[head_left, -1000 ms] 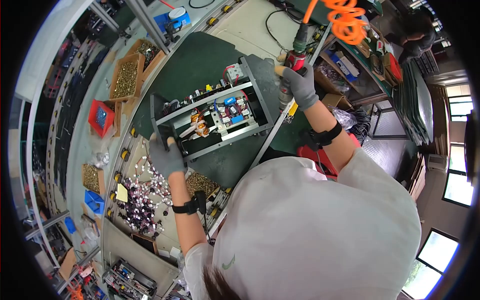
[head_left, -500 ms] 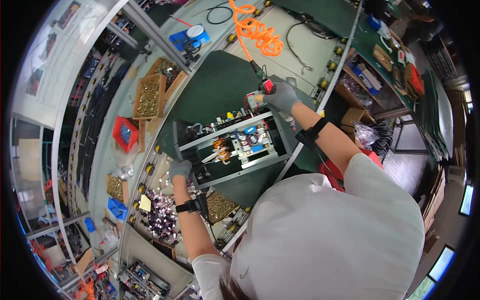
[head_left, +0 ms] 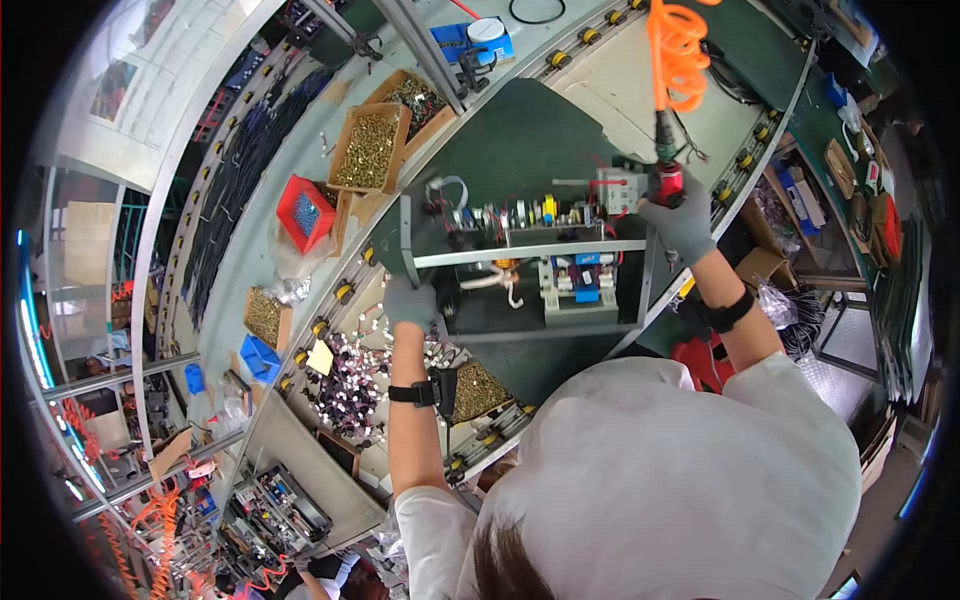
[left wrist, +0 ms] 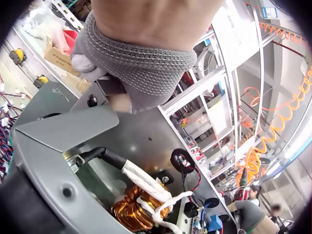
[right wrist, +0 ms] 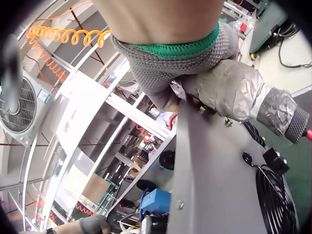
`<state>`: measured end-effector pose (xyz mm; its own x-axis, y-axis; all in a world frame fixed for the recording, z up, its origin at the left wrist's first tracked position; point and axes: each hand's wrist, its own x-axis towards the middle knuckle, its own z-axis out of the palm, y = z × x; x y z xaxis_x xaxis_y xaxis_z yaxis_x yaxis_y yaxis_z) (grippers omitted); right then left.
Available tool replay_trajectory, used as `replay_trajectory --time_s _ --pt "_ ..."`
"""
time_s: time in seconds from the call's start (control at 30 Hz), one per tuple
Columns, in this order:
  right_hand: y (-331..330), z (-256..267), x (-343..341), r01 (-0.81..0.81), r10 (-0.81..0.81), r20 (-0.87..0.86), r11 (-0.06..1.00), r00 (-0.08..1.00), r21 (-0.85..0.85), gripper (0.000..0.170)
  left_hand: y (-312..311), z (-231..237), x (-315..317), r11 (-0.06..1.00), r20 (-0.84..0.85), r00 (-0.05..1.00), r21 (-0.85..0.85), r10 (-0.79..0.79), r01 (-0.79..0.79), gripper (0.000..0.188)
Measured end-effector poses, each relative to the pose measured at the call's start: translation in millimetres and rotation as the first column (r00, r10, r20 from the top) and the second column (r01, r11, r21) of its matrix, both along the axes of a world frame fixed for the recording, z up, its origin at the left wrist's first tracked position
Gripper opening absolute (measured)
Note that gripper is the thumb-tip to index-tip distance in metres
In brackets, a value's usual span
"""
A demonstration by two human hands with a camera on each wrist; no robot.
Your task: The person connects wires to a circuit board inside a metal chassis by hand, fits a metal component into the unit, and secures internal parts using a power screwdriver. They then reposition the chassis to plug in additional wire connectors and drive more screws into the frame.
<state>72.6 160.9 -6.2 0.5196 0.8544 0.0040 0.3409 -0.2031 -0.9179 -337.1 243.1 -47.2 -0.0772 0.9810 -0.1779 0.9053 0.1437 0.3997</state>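
Note:
An open grey metal equipment case [head_left: 530,253] with electronic parts inside lies tilted between my gloved hands in the head view. My left hand [head_left: 410,303] grips its left end; in the left wrist view the thumb is inside the wall near a copper-wound coil [left wrist: 141,209]. My right hand [head_left: 683,228] is at the opposite end, holding a red air screwdriver [head_left: 671,180] on an orange coiled hose [head_left: 682,60]. In the right wrist view the tool's silver-taped barrel [right wrist: 234,92] lies along the outside of the case wall [right wrist: 195,161], with a fingertip over the wall's edge.
Green matting [head_left: 520,130] lies beneath the case. Boxes of brass-coloured fasteners [head_left: 368,150] and a red bin [head_left: 305,215] stand at the left. Bundled wire connectors [head_left: 345,390] lie near the left forearm. A metal rail [head_left: 725,230] edges the bench at right.
The right hand has brought the screwdriver from beside the case to its right end. The case has turned and tilted, its long side now more level in view. The left hand keeps its hold.

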Motion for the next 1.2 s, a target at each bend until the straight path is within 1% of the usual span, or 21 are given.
replay_trajectory --time_s 0.07,0.1,0.17,0.2,0.23,0.3,0.37,0.43,0.47,0.53,0.57,0.6,0.63,0.67,0.73,0.77,0.8,0.83,1.0,1.13,1.2 --pt "-10.3 27.8 -9.3 -0.016 0.014 0.021 0.994 1.000 0.108 0.035 6.1 17.0 16.8 0.992 0.389 0.915 0.021 0.104 -0.122 0.027" --pt "-16.3 36.2 -14.5 0.014 -0.009 -0.026 0.977 1.000 0.211 0.032 8.3 25.3 25.9 0.981 0.608 0.773 -0.055 0.183 -0.188 0.027" --pt "-36.0 44.3 -18.8 0.044 -0.023 -0.072 0.950 0.997 0.309 0.029 16.2 9.3 30.9 0.967 0.675 0.697 -0.109 0.243 -0.231 0.030" --pt "-47.3 45.7 -16.3 0.016 0.031 -0.268 0.985 0.963 0.170 0.028 21.2 -3.6 31.3 0.951 0.728 0.620 -0.157 0.293 -0.265 0.034" --pt "-56.5 46.8 -16.6 -0.041 0.052 -0.460 0.999 0.886 0.035 0.026 25.8 -26.6 25.7 0.952 0.730 0.618 -0.155 0.291 -0.265 0.034" --pt "-63.6 45.4 -21.6 -0.108 0.098 -0.494 0.994 0.864 0.008 0.025 37.9 -87.9 3.5 0.951 0.627 0.779 0.237 0.009 -0.201 0.037" --pt "-66.4 36.3 -24.0 -0.104 0.117 -0.390 0.993 0.913 0.054 0.025 40.6 -88.1 -4.9 0.944 0.507 0.857 0.229 0.094 -0.239 0.037" --pt "-55.0 36.1 -16.0 -0.082 0.077 -0.407 0.997 0.910 0.005 0.028 37.2 -75.7 -15.5 0.997 0.381 0.924 0.041 0.037 -0.057 0.038" --pt "-45.6 39.3 -9.4 -0.086 0.069 -0.430 0.996 0.900 -0.019 0.030 38.3 -64.4 -21.7 0.998 0.098 0.994 -0.020 -0.051 0.054 0.041" --pt "-23.6 38.7 -0.5 -0.073 0.058 -0.413 0.997 0.909 -0.021 0.036 41.3 -37.9 -35.8 0.999 0.225 0.974 -0.052 0.020 -0.009 0.040" --pt "-8.6 29.4 5.3 -0.073 0.076 -0.372 0.997 0.925 0.022 0.036 44.5 -29.1 -47.1 0.994 0.342 0.935 -0.090 0.090 -0.063 0.040" --pt "4.8 22.1 10.5 -0.074 0.090 -0.330 0.995 0.940 0.061 0.036 85.0 -57.1 -77.4 0.976 0.638 0.739 -0.156 0.217 -0.151 0.034" --pt "15.2 34.0 9.3 -0.096 0.074 -0.304 0.994 0.950 -0.058 0.038 120.4 -86.9 -98.1 0.947 0.842 0.438 -0.248 0.316 -0.206 0.033" --pt "31.1 15.7 10.0 -0.054 0.073 -0.221 0.995 0.973 0.090 0.038 68.7 -47.1 -80.8 0.947 0.845 0.433 -0.251 0.315 -0.201 0.033" --pt "47.7 18.5 8.0 -0.082 0.082 -0.017 0.995 0.997 -0.063 0.041 65.0 45.5 -5.4 0.985 0.579 0.813 0.091 0.065 -0.144 0.040" --pt "52.5 35.7 -7.5 -0.068 0.077 0.090 0.993 0.993 -0.097 0.041 63.8 53.6 10.6 0.986 0.586 0.808 0.095 0.059 -0.140 0.040" --pt "53.5 37.7 -8.3 -0.063 0.072 0.096 0.994 0.993 -0.093 0.041 67.9 58.6 24.5 0.987 0.191 0.982 0.157 0.004 -0.035 0.040" --pt "56.5 37.2 -7.8 -0.074 0.079 0.021 0.983 0.997 -0.168 0.038 70.5 63.6 34.6 0.982 -0.243 0.969 0.170 -0.043 0.087 0.042" --pt "48.3 36.2 -10.7 -0.052 0.055 0.011 0.977 0.998 -0.209 0.032 55.3 70.8 37.9 0.978 -0.355 0.934 0.176 -0.041 0.110 0.039" --pt "-5.7 31.4 -31.9 -0.110 0.109 0.059 0.994 0.992 0.025 0.035 -13.6 69.4 15.8 0.915 -0.269 0.963 0.389 0.002 0.106 0.029" --pt "-45.6 41.4 -55.0 -0.151 0.171 -0.117 0.976 0.978 0.157 0.050 -52.7 47.4 -3.6 0.872 -0.226 0.973 0.484 0.045 0.072 0.031"
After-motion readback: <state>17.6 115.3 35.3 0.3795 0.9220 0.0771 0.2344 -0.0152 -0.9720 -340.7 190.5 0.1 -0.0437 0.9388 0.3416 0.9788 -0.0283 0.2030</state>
